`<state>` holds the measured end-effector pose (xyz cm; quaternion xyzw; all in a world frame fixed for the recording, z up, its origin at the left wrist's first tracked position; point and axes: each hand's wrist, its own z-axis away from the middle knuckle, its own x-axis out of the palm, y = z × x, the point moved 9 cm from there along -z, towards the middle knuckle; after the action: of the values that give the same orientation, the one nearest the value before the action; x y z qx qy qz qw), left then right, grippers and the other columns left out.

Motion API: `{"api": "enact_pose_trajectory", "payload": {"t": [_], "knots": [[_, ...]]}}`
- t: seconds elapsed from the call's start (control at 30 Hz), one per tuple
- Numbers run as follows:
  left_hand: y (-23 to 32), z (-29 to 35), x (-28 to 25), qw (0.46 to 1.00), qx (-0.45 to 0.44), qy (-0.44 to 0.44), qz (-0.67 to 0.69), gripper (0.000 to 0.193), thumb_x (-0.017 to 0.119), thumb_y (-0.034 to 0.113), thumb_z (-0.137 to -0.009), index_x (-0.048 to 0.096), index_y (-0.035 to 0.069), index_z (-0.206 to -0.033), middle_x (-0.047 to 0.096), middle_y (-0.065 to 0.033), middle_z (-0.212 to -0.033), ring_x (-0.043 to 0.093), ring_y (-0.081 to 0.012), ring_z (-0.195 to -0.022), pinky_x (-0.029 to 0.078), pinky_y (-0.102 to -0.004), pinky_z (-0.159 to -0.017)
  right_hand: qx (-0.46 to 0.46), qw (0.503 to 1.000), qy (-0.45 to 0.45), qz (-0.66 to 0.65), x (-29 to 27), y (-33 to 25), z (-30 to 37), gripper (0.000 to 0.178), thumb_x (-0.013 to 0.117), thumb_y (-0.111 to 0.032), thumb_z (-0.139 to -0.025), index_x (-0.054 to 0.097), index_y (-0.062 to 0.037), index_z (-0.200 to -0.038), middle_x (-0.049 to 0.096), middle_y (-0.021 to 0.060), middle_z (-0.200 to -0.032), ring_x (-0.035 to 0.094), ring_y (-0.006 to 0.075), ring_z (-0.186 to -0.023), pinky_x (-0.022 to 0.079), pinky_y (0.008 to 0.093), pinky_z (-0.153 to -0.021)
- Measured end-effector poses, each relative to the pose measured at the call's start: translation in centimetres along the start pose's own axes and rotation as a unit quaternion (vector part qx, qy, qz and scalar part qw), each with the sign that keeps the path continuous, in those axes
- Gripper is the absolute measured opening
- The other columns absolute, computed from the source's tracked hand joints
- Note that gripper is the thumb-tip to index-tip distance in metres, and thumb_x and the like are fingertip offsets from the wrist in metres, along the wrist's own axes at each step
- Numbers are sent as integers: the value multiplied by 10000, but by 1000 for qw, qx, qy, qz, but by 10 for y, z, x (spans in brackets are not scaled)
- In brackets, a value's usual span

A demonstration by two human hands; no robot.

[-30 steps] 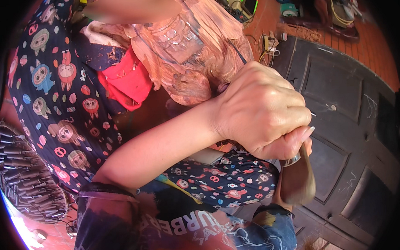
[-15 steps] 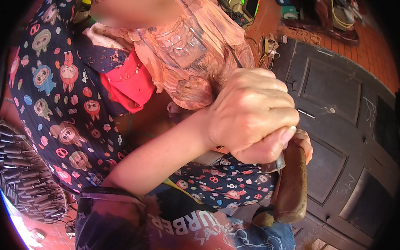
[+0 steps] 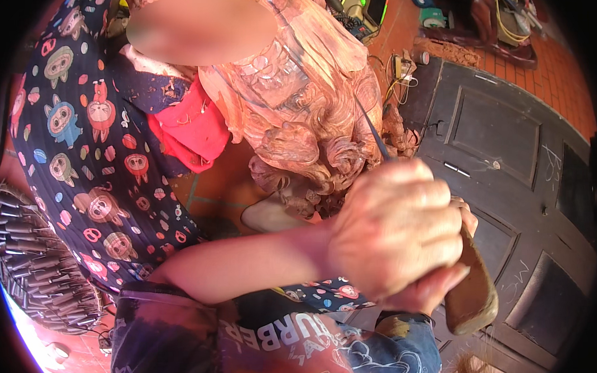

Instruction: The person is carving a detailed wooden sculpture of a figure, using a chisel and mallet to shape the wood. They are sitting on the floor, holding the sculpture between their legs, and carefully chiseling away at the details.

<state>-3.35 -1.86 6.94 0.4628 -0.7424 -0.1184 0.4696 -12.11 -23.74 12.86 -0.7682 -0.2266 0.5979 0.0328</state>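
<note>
My left hand (image 3: 397,235) is closed in a fist around a chisel, slightly smeared by motion. The chisel's thin dark blade (image 3: 375,134) runs up from the fist toward a carved reddish-brown wooden figure (image 3: 286,108); its handle is hidden in the fist. Carved folds and curls cover the figure, and a blurred oval hides its top. Mostly hidden behind the left fist, my right hand (image 3: 468,218) shows only some curled fingers. They grip a worn wooden mallet (image 3: 473,302), whose brown thick end points down beside the left fist.
A round rack of many dark-handled carving tools (image 3: 41,261) stands at the left. Dark cloth with cartoon figures (image 3: 101,180) and a red cloth (image 3: 194,131) lie beside the carving. A dark panelled door (image 3: 500,133) lies at the right, with cables (image 3: 403,74) near its far edge.
My left fist and the chisel have moved down and right, so more of the blade and carving shows. The mallet has shifted right and tilted, with the right hand moving along.
</note>
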Motion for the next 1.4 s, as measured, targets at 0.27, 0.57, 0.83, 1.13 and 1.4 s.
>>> {"api": "enact_pose_trajectory", "payload": {"t": [0.27,0.57,0.83,1.13,1.4], "knots": [[-27,3,2,1000,0,-17,-24,223,572,233,-747,532,98,-574,487,-24,-605,490,-198,-540,383,-339,-551,-44,997,42,-49,6,4,-1,305,654,81,-542,486,28,-792,529,110,-617,507,202,-546,437,361,-504],[-29,8,-5,999,35,23,-5,251,554,244,-771,535,86,-577,485,-31,-605,504,-209,-556,392,-339,-566,-90,995,29,-19,24,-21,-22,299,717,41,-559,511,18,-774,515,80,-581,483,178,-499,383,301,-458],[-28,9,-10,999,24,17,24,320,500,263,-826,499,87,-558,461,-30,-589,510,-204,-554,391,-336,-577,-83,994,-17,68,36,-48,-37,292,801,-113,-732,529,-30,-799,541,54,-587,530,172,-508,453,305,-489],[-33,4,-12,998,12,-20,57,199,556,217,-725,535,92,-571,491,-35,-603,521,-219,-589,404,-345,-613,-95,984,5,150,15,-44,-18,243,752,-66,-748,523,-22,-817,554,62,-607,550,197,-505,462,304,-468],[-39,0,-17,996,-22,-61,60,146,577,176,-698,555,74,-596,525,-49,-629,520,-237,-598,399,-355,-619,-83,981,8,178,13,-43,-17,231,692,9,-708,516,-23,-855,535,70,-602,519,191,-483,444,307,-456]]}}
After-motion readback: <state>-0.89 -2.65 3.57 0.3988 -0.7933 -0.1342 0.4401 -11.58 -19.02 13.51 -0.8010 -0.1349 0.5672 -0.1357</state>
